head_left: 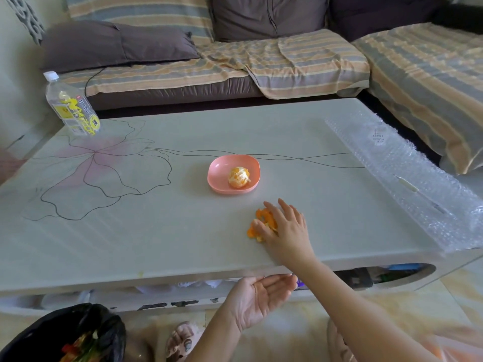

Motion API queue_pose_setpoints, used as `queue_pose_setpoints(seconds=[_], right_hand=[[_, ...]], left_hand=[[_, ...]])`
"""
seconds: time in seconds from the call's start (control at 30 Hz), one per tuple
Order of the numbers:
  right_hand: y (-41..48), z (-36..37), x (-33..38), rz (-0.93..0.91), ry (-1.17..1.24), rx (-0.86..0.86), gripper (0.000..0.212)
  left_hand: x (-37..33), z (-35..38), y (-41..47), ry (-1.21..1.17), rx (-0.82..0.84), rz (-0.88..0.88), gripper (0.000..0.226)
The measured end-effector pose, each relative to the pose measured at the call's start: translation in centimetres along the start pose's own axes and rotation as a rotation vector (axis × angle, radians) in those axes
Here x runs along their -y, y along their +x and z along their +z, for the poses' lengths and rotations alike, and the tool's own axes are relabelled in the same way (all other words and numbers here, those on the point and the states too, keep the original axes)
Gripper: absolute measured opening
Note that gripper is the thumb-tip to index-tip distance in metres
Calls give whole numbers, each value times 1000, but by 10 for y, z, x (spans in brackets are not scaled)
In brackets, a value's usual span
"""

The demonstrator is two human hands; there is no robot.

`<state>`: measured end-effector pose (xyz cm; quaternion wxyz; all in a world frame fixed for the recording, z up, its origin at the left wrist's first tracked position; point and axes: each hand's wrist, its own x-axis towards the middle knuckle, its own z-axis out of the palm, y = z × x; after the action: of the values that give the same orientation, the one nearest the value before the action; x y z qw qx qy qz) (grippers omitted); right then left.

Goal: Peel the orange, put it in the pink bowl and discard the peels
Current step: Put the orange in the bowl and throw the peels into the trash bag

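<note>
Inside the pink bowl (217,165): our peeled orange (238,177) sits; that step looks done.
Peels (257,226): heaped near the table (156,231) front edge.
Right hand (287,231): fingers spread flat over the peels, probably to rake them off.
Left hand (261,296): cupped palm-up below the edge, empty, waiting to catch them.
Bin (109,327): by our feet.

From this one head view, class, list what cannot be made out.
All in the head view:
Peels: partly hidden under the right hand, so the pieces cannot be counted.
Bin: cut off by the bottom edge, contents blurred.
Bottle: label print too small to read.
Shelf under the table: dark and blurred.
</note>
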<state>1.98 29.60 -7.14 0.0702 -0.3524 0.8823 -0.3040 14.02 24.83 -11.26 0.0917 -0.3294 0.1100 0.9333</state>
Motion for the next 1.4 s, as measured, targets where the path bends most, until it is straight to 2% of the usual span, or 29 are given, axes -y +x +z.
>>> queue_pose_setpoints(seconds=[0.07,0.27,0.4,0.6,0.9,1.03,1.23,1.4], right_hand=[[5,2,3,-5,-20,-18,84],[8,7,6,-165,12,47,53],[6,9,6,-272,11,86,36],[11,7,6,-409,-6,211,50],[-2,8,3,-565,27,262,25],[-2,8,3,-610,29,248,21],[-11,5,-2,-696,37,280,15],[-15,-3,-5,-791,16,308,16]], left_hand=[[0,1,-1,-1,32,-4,47],[-3,-5,4,-21,31,-20,44],[-4,-11,7,-91,14,-65,53],[-8,-12,3,-99,25,-100,52],[-3,-10,-3,-132,23,-74,54],[-2,-5,-10,-146,22,-41,51],[-5,11,-23,25,37,41,36],[-7,11,-24,26,25,81,34]])
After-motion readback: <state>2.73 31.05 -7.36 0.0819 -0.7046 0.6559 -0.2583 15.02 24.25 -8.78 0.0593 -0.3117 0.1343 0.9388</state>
